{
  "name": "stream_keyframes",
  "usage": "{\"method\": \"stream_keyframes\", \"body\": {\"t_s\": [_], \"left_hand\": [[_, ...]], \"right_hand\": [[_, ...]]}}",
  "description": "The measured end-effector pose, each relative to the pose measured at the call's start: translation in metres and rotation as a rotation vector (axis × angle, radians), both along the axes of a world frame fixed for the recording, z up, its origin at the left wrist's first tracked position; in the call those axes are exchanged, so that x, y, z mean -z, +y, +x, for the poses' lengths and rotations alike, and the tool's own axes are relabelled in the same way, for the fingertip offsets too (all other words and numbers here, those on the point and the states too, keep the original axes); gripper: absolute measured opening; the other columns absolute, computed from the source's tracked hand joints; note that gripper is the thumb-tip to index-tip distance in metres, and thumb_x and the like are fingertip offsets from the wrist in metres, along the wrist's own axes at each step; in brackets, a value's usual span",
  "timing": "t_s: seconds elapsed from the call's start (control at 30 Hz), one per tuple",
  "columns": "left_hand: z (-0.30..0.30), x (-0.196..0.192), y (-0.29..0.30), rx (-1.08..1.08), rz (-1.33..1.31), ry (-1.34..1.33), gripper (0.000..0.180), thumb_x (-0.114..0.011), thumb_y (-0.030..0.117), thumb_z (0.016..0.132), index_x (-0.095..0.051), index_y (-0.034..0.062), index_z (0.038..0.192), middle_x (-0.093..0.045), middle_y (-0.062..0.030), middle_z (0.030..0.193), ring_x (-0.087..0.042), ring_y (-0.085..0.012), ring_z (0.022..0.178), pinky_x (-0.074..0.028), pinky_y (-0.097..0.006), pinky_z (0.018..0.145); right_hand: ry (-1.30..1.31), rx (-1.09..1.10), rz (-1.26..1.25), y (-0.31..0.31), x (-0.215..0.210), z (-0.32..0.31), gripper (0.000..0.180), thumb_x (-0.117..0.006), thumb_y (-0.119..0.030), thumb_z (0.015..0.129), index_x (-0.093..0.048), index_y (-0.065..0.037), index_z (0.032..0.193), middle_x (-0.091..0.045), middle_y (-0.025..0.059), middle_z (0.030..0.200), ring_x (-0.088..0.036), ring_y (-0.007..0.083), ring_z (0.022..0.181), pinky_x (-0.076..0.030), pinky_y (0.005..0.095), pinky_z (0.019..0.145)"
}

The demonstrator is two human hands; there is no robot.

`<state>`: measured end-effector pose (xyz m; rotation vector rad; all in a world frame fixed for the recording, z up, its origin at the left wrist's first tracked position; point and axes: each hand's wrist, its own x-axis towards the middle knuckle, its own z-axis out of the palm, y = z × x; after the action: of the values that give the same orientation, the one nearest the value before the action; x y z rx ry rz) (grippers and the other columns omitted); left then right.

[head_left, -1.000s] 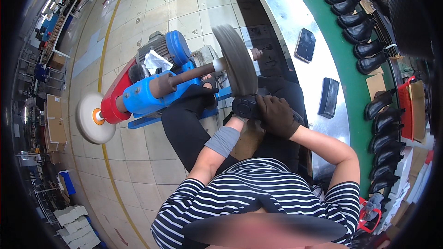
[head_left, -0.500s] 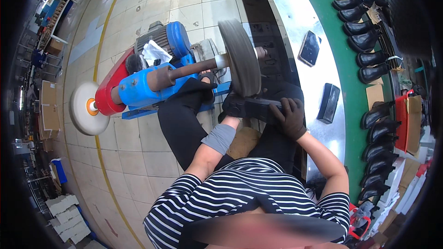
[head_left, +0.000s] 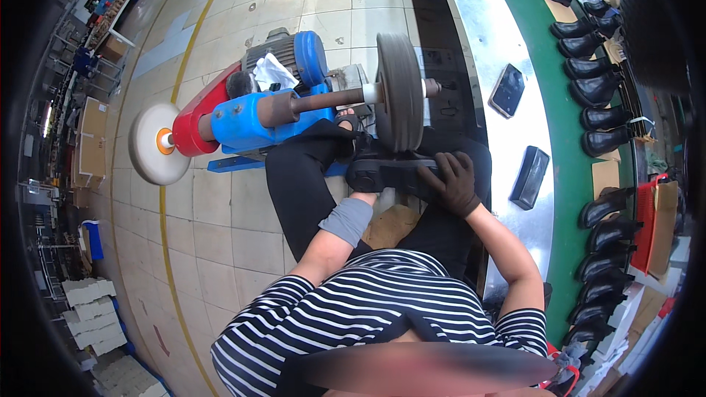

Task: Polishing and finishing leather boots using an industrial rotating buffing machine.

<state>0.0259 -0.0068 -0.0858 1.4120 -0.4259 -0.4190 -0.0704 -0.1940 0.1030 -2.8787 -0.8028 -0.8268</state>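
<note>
Here's the black shoe (head_left: 397, 174), crosswise right at the lower rim of the dark wheel (head_left: 401, 95)! The gloved right hand (head_left: 454, 184) clamps its right end, fingers spread. Left hand? Hidden at the shoe's other end, grip impossible to tell. Over right, a phone (head_left: 507, 90) lies on the metal surface (head_left: 484, 26).
</note>
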Motion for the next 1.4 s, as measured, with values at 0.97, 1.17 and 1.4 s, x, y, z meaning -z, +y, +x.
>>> {"method": "stream_keyframes", "body": {"t_s": [0.97, 1.17, 1.4], "left_hand": [[-0.104, -0.336, -0.083, 0.3, -0.713, 0.034, 0.036, -0.033, 0.021, 0.1, -0.044, 0.0013, 0.129, -0.039, -0.015, 0.138, -0.036, -0.0288, 0.13, -0.032, -0.041, 0.106], [-0.103, -0.267, -0.068, 0.489, -0.109, 0.014, 0.042, -0.042, 0.029, 0.098, -0.041, -0.0032, 0.125, -0.053, -0.019, 0.122, -0.054, -0.0277, 0.114, -0.044, -0.039, 0.098], [-0.101, -0.196, -0.052, 0.502, 0.038, 0.319, 0.036, -0.035, 0.026, 0.101, -0.049, -0.0001, 0.12, -0.058, -0.014, 0.116, -0.059, -0.0232, 0.108, -0.05, -0.032, 0.087]], "right_hand": [[0.538, -0.202, 2.506, -0.115, -0.059, -0.121, 0.08, -0.067, -0.013, 0.069, -0.03, -0.001, 0.139, -0.046, 0.0175, 0.13, -0.047, 0.0392, 0.118, -0.039, 0.0523, 0.101], [-0.139, -0.621, 2.486, -0.31, -0.049, -0.133, 0.063, -0.061, -0.035, 0.078, -0.043, 0.002, 0.127, -0.052, 0.0236, 0.121, -0.052, 0.0391, 0.109, -0.043, 0.0509, 0.091], [-0.634, -0.088, 2.727, -0.395, 0.037, -0.151, 0.073, -0.052, -0.044, 0.086, -0.023, -0.005, 0.14, -0.026, 0.0181, 0.145, -0.037, 0.039, 0.125, -0.032, 0.0516, 0.102]]}}
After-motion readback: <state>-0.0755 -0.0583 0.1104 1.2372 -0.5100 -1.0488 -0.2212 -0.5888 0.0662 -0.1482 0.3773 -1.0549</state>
